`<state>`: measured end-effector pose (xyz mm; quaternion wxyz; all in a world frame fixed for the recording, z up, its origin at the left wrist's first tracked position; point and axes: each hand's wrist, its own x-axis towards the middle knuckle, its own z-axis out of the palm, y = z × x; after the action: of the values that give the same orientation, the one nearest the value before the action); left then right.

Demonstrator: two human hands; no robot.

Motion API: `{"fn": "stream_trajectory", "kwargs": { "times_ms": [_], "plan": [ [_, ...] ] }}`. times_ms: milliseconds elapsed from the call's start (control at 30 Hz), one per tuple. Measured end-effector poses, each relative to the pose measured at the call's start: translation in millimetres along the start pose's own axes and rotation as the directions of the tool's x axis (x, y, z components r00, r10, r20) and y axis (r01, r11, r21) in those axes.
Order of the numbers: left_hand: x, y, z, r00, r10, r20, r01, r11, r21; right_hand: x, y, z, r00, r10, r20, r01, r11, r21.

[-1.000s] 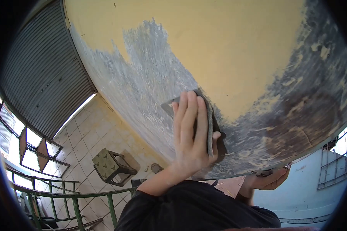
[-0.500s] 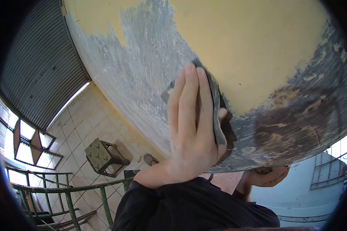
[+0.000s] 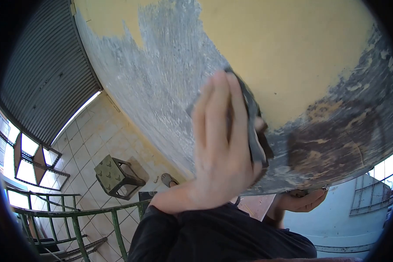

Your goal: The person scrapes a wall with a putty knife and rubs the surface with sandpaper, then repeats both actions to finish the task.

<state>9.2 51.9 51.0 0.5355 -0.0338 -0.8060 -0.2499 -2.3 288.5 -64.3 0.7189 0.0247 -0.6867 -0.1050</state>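
"Grey sheet (image 3: pixel 257 149)?"
"Under your left hand (image 3: pixel 220 172), the nearer one; fingers nearly straight, thumb clamping it, long axis 11-to-5 o'clock, against patchy surface (image 3: pixel 284 52)"
"Right hand (image 3: pixel 299 202)?"
"Curled at 4 o'clock from left, can't tell grip"

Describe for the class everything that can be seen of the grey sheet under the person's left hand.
The grey sheet looks thin and flexible, perhaps an abrasive paper, though blur hides its texture. Its long right edge is darker toward the top and bends away below; a paler corner shows left of the fingers. The left hand covers its middle, fingers pointing up the picture, thumb beyond its right edge. It lies against the yellow-and-grey surface, near where the two colours meet.
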Motion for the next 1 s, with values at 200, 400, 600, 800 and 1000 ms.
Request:
{"fn": "stream_trajectory", "kwargs": {
  "times_ms": [200, 400, 600, 800, 1000],
  "plan": [
    [-18, 13, 1, 0.999, -0.001, 0.043, 0.004, 0.998, -0.070, -3, -1, 1, 1.000, 0.000, -0.009, 0.000, 0.999, -0.040],
    [-18, 11, 3, 1.000, -0.015, 0.024, 0.016, 0.999, -0.034, 3, -4, 2, 1.000, 0.017, -0.010, -0.017, 0.998, 0.063],
    [-7, 3, 1, 1.000, 0.013, -0.017, -0.014, 0.999, -0.052, -12, 10, 0, 0.997, 0.067, 0.031, -0.070, 0.993, 0.096],
    [-20, 13, -2, 0.998, -0.016, 0.057, 0.019, 0.998, -0.060, -2, -2, 4, 0.997, 0.040, -0.059, -0.037, 0.997, 0.061],
    [-13, 7, 0, 1.000, 0.003, -0.015, -0.004, 0.997, -0.072, -12, 9, 2, 0.996, 0.086, -0.024, -0.083, 0.990, 0.113]
  ]
}}
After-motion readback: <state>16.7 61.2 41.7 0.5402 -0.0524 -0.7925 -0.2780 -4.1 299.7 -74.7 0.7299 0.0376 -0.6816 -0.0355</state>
